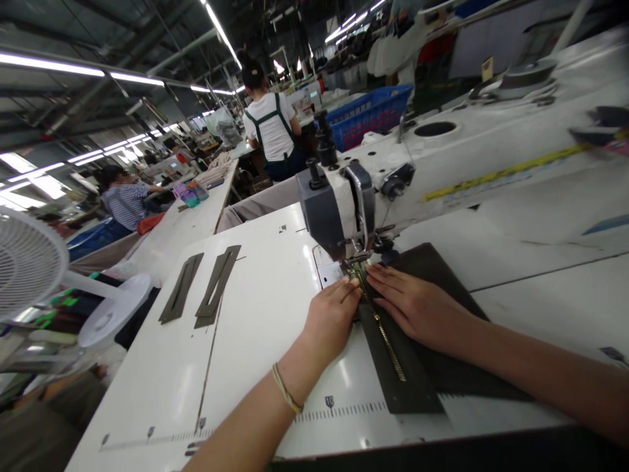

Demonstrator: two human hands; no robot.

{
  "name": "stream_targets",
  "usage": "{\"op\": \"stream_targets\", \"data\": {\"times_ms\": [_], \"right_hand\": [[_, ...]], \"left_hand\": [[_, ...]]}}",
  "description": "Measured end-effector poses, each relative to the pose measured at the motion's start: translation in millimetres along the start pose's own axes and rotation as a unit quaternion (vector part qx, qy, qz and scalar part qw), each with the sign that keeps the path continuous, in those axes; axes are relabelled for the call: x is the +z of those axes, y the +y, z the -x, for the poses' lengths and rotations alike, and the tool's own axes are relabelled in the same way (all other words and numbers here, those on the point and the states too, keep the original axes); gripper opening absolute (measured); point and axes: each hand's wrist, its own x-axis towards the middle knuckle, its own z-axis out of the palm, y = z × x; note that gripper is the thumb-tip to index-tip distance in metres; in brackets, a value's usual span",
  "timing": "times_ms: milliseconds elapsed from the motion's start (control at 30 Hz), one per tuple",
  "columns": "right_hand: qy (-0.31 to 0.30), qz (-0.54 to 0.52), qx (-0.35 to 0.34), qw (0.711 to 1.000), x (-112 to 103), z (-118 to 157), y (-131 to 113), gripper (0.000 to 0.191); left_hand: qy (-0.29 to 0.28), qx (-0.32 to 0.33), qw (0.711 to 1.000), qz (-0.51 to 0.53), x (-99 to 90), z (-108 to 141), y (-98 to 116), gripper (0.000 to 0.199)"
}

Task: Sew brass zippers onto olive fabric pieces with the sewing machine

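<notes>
A brass-toothed zipper [381, 331] runs along a dark olive fabric panel [410, 377] and leads up under the presser foot [358, 261] of an industrial sewing machine [356, 190]. My left hand [331, 316] lies on the near side of the zipper, fingertips close to the needle area. My right hand [415, 305] rests flat on the olive fabric, just right of the zipper. Neither hand closes around anything. Further left on the white table [255, 354], two slotted olive fabric pieces [199, 287] lie side by side.
A white pedestal fan [29, 265] stands past the table's left edge. Beyond the machine are a blue plastic crate [368, 117] and a long worktable [184, 223] with small items. A co-worker [270, 128] in an apron stands ahead; another person [122, 204] sits at left.
</notes>
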Motion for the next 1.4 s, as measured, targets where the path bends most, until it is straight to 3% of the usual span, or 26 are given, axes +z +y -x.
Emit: {"op": "stream_targets", "data": {"times_ms": [167, 333, 533, 667, 900, 1167, 1333, 1400], "right_hand": [[-0.005, -0.014, 0.015, 1.000, 1, -2, 3, 0.036], [-0.024, -0.099, 0.041, 0.994, -6, -1, 6, 0.037], [-0.055, -0.114, 0.104, 0.986, -21, -11, -21, 0.028], [-0.085, -0.093, 0.172, 0.977, -16, -27, -33, 0.015], [-0.040, -0.053, 0.192, 0.979, 0, -34, -32, 0.015], [-0.011, -0.047, 0.134, 0.990, -3, -13, -27, 0.026], [0.054, 0.019, -0.053, 0.997, -10, 14, -23, 0.034], [0.058, 0.042, -0.079, 0.994, -9, 21, -23, 0.037]], "left_hand": [[-0.009, -0.014, 1.000, 0.003, 1.2, 0, 1, 0.023], [-0.022, -0.042, 0.999, 0.013, -0.2, -1, 1, 0.029], [-0.039, -0.075, 0.994, 0.062, -5.6, 1, 5, 0.035], [-0.038, -0.095, 0.992, 0.078, -5.2, 1, 7, 0.032], [0.017, -0.103, 0.993, 0.057, 1.5, 2, 8, 0.043], [-0.002, -0.087, 0.996, 0.022, 1.5, 7, 7, 0.035], [-0.025, -0.001, 0.999, -0.048, -3.7, 15, 18, 0.018], [-0.028, 0.012, 0.997, -0.067, -5.6, 18, 24, 0.019]]}}
